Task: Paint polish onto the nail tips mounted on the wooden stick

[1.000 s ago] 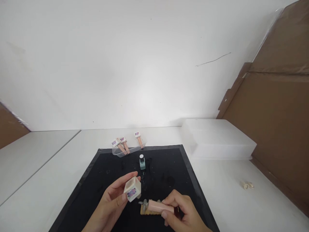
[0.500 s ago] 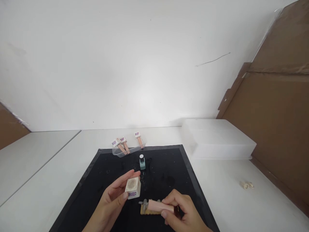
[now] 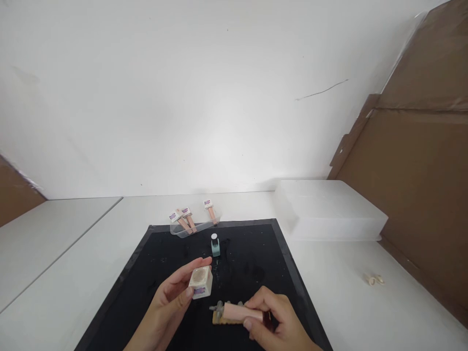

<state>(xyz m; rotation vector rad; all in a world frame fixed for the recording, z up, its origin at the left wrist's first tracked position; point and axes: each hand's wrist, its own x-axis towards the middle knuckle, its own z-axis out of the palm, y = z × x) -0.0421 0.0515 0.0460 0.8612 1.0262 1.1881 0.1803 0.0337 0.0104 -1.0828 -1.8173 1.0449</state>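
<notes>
My left hand [image 3: 168, 301] holds a small white block [image 3: 206, 287] between thumb and fingers. A round, beige, grainy patch shows on the block's upper face, and a purple label is on its side. In my right hand [image 3: 277, 318] is a pink cylindrical handle [image 3: 236, 312], lying nearly level with a grey fitting [image 3: 219, 308] at its left end, towards the block. Below the handle, a yellowish-brown strip [image 3: 215, 321] lies on the black mat [image 3: 161, 263], partly hidden. Handle and block are apart. A teal bottle [image 3: 215, 248] with a dark, white-topped cap stands beyond my hands.
At the mat's far edge, a clear tray [image 3: 179, 234] holds several pink-handled pieces [image 3: 211, 213] with white, purple-labelled heads. A translucent white box [image 3: 340, 224] stands at the right, near a cardboard wall [image 3: 420, 195]. Small cream rings [image 3: 373, 279] lie on the white table.
The white block has tilted slightly and risen a touch in my left hand. My right hand and the handle are almost still.
</notes>
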